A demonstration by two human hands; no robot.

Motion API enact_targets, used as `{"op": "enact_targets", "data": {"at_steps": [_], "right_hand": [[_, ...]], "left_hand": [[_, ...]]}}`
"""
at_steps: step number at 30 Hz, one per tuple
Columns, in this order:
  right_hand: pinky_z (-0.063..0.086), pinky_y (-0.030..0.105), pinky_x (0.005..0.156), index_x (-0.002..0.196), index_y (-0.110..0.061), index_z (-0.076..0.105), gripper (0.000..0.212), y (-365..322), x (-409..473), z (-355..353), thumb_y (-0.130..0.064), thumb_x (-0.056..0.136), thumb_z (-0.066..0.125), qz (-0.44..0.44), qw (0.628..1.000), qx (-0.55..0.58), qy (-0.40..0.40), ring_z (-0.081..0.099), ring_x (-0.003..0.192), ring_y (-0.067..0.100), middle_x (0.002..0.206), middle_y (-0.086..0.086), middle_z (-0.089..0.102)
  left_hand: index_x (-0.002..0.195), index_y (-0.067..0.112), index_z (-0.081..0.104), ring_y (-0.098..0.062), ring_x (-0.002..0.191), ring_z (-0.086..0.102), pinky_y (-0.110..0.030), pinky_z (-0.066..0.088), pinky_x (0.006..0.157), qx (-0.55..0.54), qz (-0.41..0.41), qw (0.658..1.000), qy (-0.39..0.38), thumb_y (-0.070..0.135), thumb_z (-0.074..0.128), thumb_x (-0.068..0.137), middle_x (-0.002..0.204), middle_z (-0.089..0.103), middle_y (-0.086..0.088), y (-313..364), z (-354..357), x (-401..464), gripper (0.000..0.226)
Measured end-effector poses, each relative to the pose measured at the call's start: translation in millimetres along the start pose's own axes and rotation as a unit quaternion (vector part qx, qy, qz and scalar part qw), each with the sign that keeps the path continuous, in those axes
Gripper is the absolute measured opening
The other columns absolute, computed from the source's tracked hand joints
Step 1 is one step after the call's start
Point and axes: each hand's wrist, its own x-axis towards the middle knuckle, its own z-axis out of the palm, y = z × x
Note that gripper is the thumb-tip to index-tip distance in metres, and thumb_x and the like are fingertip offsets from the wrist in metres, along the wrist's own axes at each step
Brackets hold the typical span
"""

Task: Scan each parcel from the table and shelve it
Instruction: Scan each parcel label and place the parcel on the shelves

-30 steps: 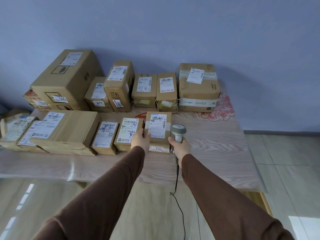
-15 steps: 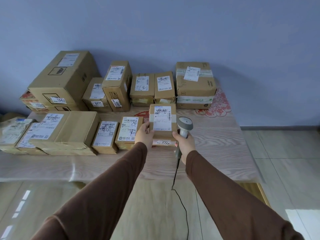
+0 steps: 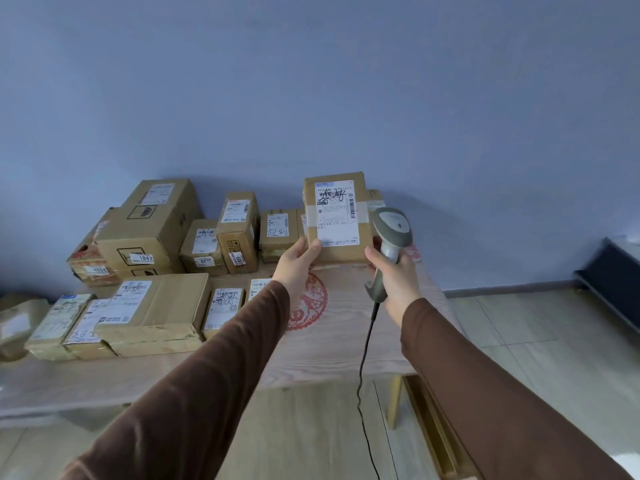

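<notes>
At frame centre, the left hand holds the parcel upright by its lower left corner; the right hand grips the scanner just right of it, above the desk.

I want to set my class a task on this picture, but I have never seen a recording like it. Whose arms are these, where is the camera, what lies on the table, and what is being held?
There is no machine here: the arms in brown sleeves belong to a person wearing a camera on the head, so the single view looks forward and down along them.

The left hand holds up a small brown cardboard parcel with a white printed label, gripping its lower left corner, clear of the table. The right hand grips the handle of a grey handheld barcode scanner with a black cable hanging down, its head close beside the parcel's right edge.

On the pale wood-grain table lie many more labelled cardboard boxes, some stacked against the blue wall. A red round paper-cut decoration lies on the table too.
</notes>
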Motion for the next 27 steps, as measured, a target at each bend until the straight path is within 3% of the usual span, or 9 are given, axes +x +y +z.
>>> {"op": "enact_targets", "data": {"at_steps": [5,10,13,16,19,21,22,24,27], "right_hand": [[0.056,0.039,0.102,0.130,-0.021,0.065,0.043,-46.0,-28.8,-6.9,-0.015,0.090,0.079,-0.055,0.998,0.019,-0.039,0.068,0.120,0.024,0.129,0.005,0.072],[0.046,0.065,0.109,0.136,-0.018,0.062,0.047,-74.7,-48.2,-11.2,-0.014,0.091,0.078,-0.068,0.995,0.039,-0.055,0.065,0.124,0.034,0.133,0.011,0.070],[0.049,0.059,0.109,0.126,-0.023,0.067,0.035,-90.1,-59.3,-12.5,-0.015,0.093,0.076,-0.083,0.994,0.031,-0.059,0.068,0.119,0.030,0.127,0.009,0.073],[0.050,0.054,0.108,0.112,-0.027,0.069,0.021,-103.3,-69.6,-17.2,-0.017,0.095,0.074,-0.115,0.992,-0.001,-0.057,0.066,0.119,0.034,0.124,0.014,0.072],[0.053,0.049,0.105,0.109,-0.025,0.067,0.015,-115.0,-77.9,-24.7,-0.023,0.096,0.073,-0.145,0.989,-0.006,-0.034,0.067,0.115,0.029,0.114,0.004,0.072],[0.058,0.042,0.095,0.116,-0.017,0.063,0.022,-120.7,-80.7,-28.8,-0.026,0.097,0.072,-0.170,0.985,-0.018,-0.019,0.068,0.106,0.023,0.118,0.010,0.069],[0.061,0.035,0.082,0.115,-0.017,0.063,0.021,-124.0,-83.3,-29.6,-0.027,0.097,0.071,-0.181,0.983,-0.024,-0.023,0.068,0.094,0.020,0.114,0.013,0.070],[0.053,0.026,0.057,0.106,-0.022,0.068,0.012,-130.1,-89.6,-28.3,-0.030,0.097,0.070,-0.202,0.978,-0.044,-0.042,0.059,0.066,0.013,0.087,0.011,0.068],[0.046,0.022,0.047,0.105,-0.024,0.068,0.016,-137.4,-98.9,-18.6,-0.037,0.096,0.071,-0.229,0.969,-0.076,-0.059,0.053,0.050,0.007,0.059,-0.015,0.057]], "left_hand": [[0.143,0.015,0.060,-0.025,0.132,0.061,-0.038,0.048,0.111,-0.084,0.031,0.991,-0.095,0.035,0.061,0.102,0.135,0.071,0.000,40.0,6.4,-31.4,0.046],[0.145,0.018,0.057,-0.028,0.135,0.058,-0.042,0.045,0.115,-0.082,0.073,0.990,-0.090,0.039,0.066,0.093,0.138,0.069,-0.001,67.0,17.4,-55.9,0.057],[0.148,0.018,0.051,-0.031,0.139,0.054,-0.050,0.040,0.117,-0.107,0.091,0.987,-0.077,0.036,0.059,0.101,0.145,0.063,-0.006,76.9,29.6,-63.5,0.051],[0.148,0.019,0.050,-0.027,0.138,0.054,-0.043,0.045,0.112,-0.107,0.104,0.986,-0.073,0.037,0.057,0.103,0.146,0.061,-0.005,82.9,40.5,-68.5,0.049],[0.148,0.016,0.050,-0.026,0.135,0.057,-0.044,0.044,0.114,-0.109,0.117,0.985,-0.061,0.037,0.060,0.100,0.146,0.062,-0.006,86.4,43.8,-67.9,0.053],[0.147,0.016,0.051,-0.019,0.125,0.065,-0.036,0.053,0.103,-0.115,0.127,0.984,-0.045,0.036,0.063,0.099,0.143,0.065,-0.006,89.4,43.1,-66.2,0.054],[0.146,0.016,0.052,-0.015,0.118,0.069,-0.031,0.057,0.093,-0.117,0.132,0.984,-0.040,0.035,0.065,0.097,0.139,0.068,-0.005,90.8,43.0,-65.9,0.054],[0.143,0.015,0.055,-0.012,0.109,0.073,-0.024,0.059,0.082,-0.114,0.143,0.983,-0.034,0.031,0.066,0.097,0.129,0.074,-0.001,94.4,43.4,-65.7,0.049],[0.140,0.016,0.057,-0.011,0.107,0.074,-0.021,0.059,0.081,-0.105,0.157,0.981,-0.029,0.025,0.064,0.100,0.123,0.076,0.001,98.7,43.6,-63.0,0.041]]}}
